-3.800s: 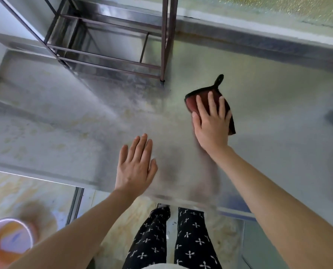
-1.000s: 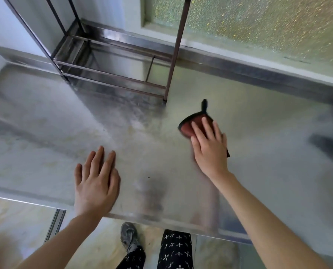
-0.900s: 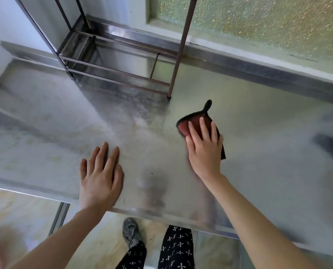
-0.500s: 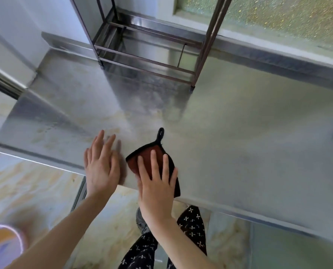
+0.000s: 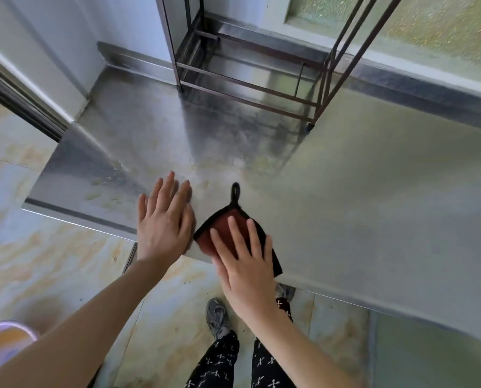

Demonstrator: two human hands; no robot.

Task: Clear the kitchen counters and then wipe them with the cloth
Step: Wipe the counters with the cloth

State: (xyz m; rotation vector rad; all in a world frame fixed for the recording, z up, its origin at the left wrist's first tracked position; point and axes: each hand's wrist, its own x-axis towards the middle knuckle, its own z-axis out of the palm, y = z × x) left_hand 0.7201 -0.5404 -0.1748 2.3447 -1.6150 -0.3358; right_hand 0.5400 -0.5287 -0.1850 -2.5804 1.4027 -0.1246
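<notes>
Both hands lie flat with straight, relaxed fingers, grasping nothing: the left hand [image 5: 163, 225] rests on the bare counter [image 5: 373, 205], and the right hand [image 5: 242, 261] presses the cloth [image 5: 219, 222] down at the counter's near edge. The cloth sits under the right fingers [image 5: 235, 236], its red corner showing at ten o'clock of them, its loop pointing to twelve, just beside the left hand. Wiping well probably calls for even palm pressure and overlapping strokes toward the pale stains [image 5: 93, 196] at ten o'clock.
</notes>
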